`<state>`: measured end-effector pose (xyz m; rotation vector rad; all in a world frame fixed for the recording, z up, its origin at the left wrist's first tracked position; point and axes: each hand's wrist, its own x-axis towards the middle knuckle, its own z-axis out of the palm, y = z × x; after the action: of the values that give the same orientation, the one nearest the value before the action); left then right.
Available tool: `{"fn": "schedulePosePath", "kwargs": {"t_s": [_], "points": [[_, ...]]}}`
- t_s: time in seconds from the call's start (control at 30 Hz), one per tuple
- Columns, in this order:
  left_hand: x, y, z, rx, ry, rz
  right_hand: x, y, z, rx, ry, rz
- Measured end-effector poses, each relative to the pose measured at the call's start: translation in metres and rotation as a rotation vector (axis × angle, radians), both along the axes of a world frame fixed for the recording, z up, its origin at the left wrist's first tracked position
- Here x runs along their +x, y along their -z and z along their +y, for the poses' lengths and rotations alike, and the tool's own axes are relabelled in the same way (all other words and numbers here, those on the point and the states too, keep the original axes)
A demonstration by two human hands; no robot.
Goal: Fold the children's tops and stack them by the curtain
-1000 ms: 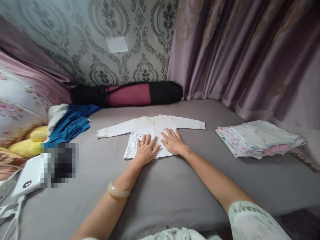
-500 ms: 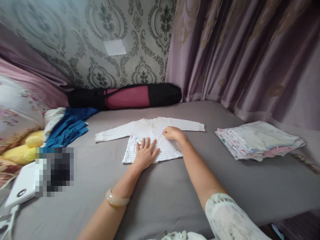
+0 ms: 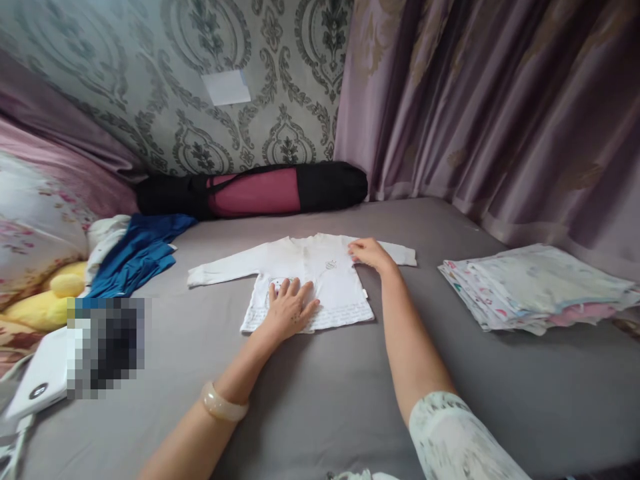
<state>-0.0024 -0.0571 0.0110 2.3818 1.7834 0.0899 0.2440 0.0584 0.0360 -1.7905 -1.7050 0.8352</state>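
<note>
A small white long-sleeved shirt [image 3: 340, 293] lies spread on the bed, its sleeves stretched out to both sides. It has a printed figure at the lower left, a small drawing on the chest and rows of print along the hem. My left hand [image 3: 290, 308] rests flat on the lower front with its fingers spread, partly covering the printed figure. At the top of the right sleeve, my right hand [image 3: 371, 253] is closed, with thumb and fingers together on the cloth. The sleeve's middle is hidden behind that hand.
A grey sheet [image 3: 320, 393] covers the bed. To the right sits a stack of folded clothes [image 3: 540, 280]. A black and red long bag [image 3: 255, 191] lies along the wall. Blue clothing [image 3: 140, 257], a yellow plush toy [image 3: 45, 300] and a white device with a cable [image 3: 47, 373] are on the left.
My right hand has moved right and slightly away from me, from the shirt's chest to the sleeve top, uncovering the chest drawing. My left hand stays flat on the front.
</note>
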Motion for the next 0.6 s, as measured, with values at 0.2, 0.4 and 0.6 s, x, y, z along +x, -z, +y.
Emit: {"fn": "schedulePosePath", "kwargs": {"t_s": [0.2, 0.4, 0.6], "points": [[0.008, -0.019, 0.038, 0.011, -0.041, -0.077, 0.041, 0.002, -0.003, 0.121, 0.569, -0.234], [0.035, -0.007, 0.095, 0.05, 0.174, -0.253, 0.052, 0.018, -0.017, 0.046, 0.852, -0.337], [0.071, 0.017, 0.145, 0.102, 0.313, -0.365, 0.055, 0.028, -0.016, -0.001, 0.878, -0.403]]}}
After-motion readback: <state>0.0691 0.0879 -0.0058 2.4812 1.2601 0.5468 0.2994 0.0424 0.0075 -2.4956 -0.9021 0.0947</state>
